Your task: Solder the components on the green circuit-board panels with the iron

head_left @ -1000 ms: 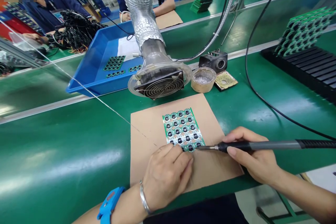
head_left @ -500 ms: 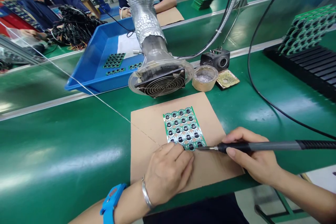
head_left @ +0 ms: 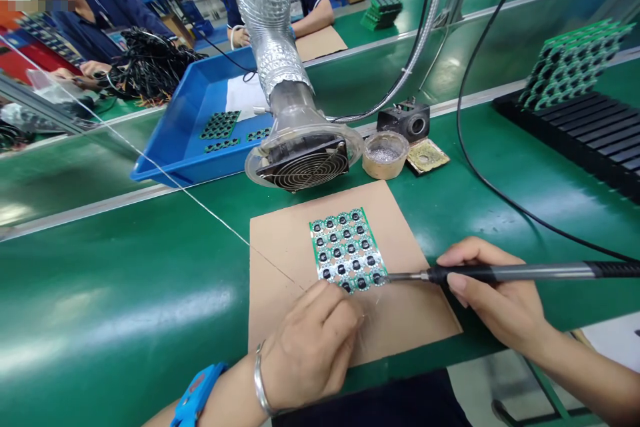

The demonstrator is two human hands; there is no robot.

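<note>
A green circuit board panel (head_left: 347, 249) with rows of black round parts lies on a brown cardboard sheet (head_left: 400, 320). My right hand (head_left: 495, 300) grips a soldering iron (head_left: 500, 273) like a pen, its tip touching the panel's near right corner. My left hand (head_left: 310, 347) is closed in a pinch just in front of the panel, holding a thin solder wire (head_left: 200, 203) that runs up and away to the left. A blue strap (head_left: 197, 393) and a silver bangle sit on my left wrist.
A fume extractor fan (head_left: 305, 160) on a silver duct hangs just behind the cardboard. Beside it stand a round tin (head_left: 385, 155), a sponge pad (head_left: 427, 155) and a black holder (head_left: 410, 120). A blue tray (head_left: 185, 127) sits back left, a rack of boards (head_left: 575, 67) right. Other people work behind.
The soldering iron's tip has slid slightly right along the panel's near edge to its corner. My left hand has drawn back a little toward me, still pinching the wire.
</note>
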